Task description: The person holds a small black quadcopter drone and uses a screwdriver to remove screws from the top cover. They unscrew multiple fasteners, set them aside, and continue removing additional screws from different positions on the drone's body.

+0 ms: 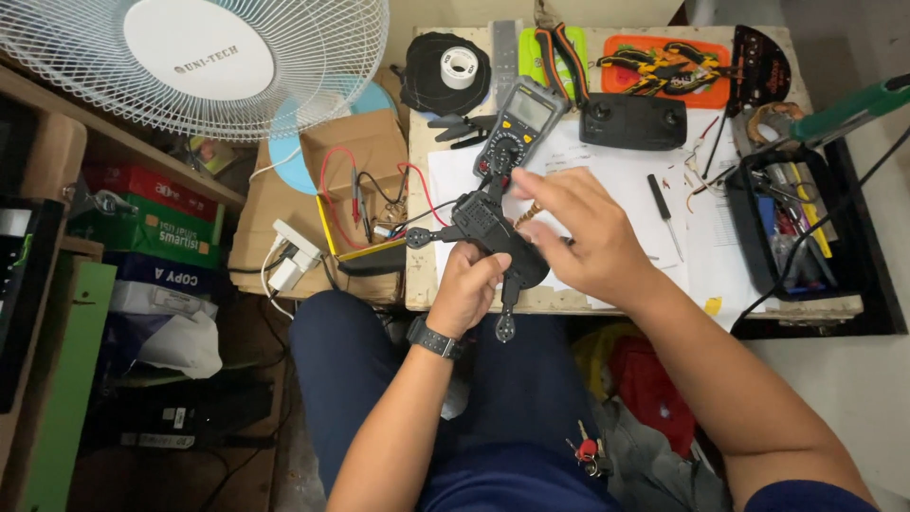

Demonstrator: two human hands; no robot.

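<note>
Black drone frame (pixel 493 237) gripped by left hand (pixel 466 289).

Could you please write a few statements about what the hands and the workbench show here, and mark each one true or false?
1. The left hand holds a black drone frame from below. True.
2. The right hand rests flat on the black remote controller. False: it is at the frame, apart from the controller, which lies further back on the table.
3. A multimeter lies on the table beyond the frame. True.
4. The wristwatch is on the right wrist. False: it is on the left wrist.
5. A white fan stands at the upper left. True.
</note>
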